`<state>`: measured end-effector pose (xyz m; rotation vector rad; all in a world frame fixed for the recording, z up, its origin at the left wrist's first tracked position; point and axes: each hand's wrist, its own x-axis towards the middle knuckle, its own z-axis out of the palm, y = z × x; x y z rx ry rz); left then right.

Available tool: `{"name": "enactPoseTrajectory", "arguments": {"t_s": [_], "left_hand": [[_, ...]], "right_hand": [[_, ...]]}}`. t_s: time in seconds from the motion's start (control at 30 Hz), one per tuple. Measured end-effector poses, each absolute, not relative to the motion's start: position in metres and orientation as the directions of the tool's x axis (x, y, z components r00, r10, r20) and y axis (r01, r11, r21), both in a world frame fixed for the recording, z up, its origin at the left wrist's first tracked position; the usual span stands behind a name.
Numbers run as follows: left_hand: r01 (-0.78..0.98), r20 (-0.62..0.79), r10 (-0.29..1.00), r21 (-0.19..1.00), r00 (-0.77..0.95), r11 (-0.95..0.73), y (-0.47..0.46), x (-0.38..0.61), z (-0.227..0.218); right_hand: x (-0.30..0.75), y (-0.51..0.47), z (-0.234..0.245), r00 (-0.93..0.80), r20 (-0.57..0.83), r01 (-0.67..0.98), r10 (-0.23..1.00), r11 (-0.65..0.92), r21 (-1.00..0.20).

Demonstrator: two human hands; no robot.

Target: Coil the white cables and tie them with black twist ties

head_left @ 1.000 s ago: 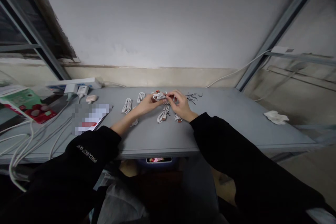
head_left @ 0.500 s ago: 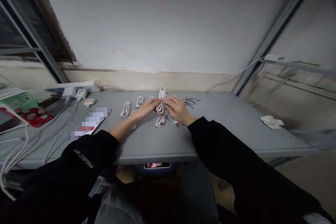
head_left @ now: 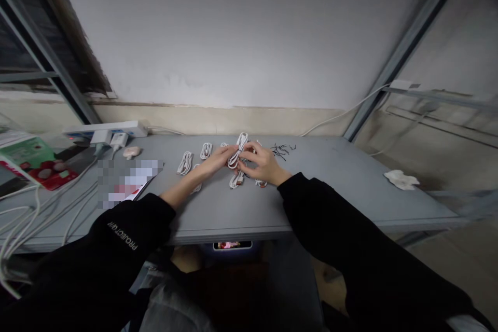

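Tilted over since earlier, the coiled white charging cable [head_left: 238, 151] leans toward 1 o'clock, grasped by the left hand [head_left: 213, 161] and right hand [head_left: 262, 163]; a slack grip could drop it onto the neighbouring coils [head_left: 185, 163].

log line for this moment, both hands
left hand: holding white cable coil | right hand: holding same coil | nearby: black ties, other coils

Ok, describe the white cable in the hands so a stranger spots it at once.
On the grey table lies a row of bundled white cables. Pick the bundle gripped between left hand and right hand; the others lie on the tabletop.
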<state>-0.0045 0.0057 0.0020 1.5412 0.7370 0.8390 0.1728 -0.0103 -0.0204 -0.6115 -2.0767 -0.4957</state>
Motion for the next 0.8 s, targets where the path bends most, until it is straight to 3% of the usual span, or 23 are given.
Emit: {"name": "enactPoseTrajectory", "arguments": {"t_s": [0.13,0.33,0.47,0.63,0.8], "left_hand": [[-0.067,0.1,0.781,0.995,0.616,-0.075,0.007,-0.006,0.0],[-0.195,0.021,0.755,0.97,0.655,0.142,0.008,-0.011,0.002],[-0.196,-0.046,0.744,0.952,0.667,0.234,0.006,-0.013,0.008],[-0.154,-0.042,0.726,0.967,0.686,0.201,0.005,-0.015,0.015],[-0.123,-0.016,0.709,0.982,0.705,0.145,0.008,-0.018,0.012]], "right_hand": [[0.174,-0.011,-0.02,-0.468,0.844,0.61,0.262,0.787,0.094],[0.175,-0.008,-0.021,-0.467,0.849,0.667,0.246,0.729,0.155],[0.178,-0.004,-0.023,-0.452,0.863,0.654,0.224,0.742,0.15],[0.183,-0.002,-0.023,-0.402,0.861,0.68,0.312,0.731,0.052],[0.185,-0.001,-0.022,-0.295,0.902,0.715,0.315,0.699,-0.01]]}}
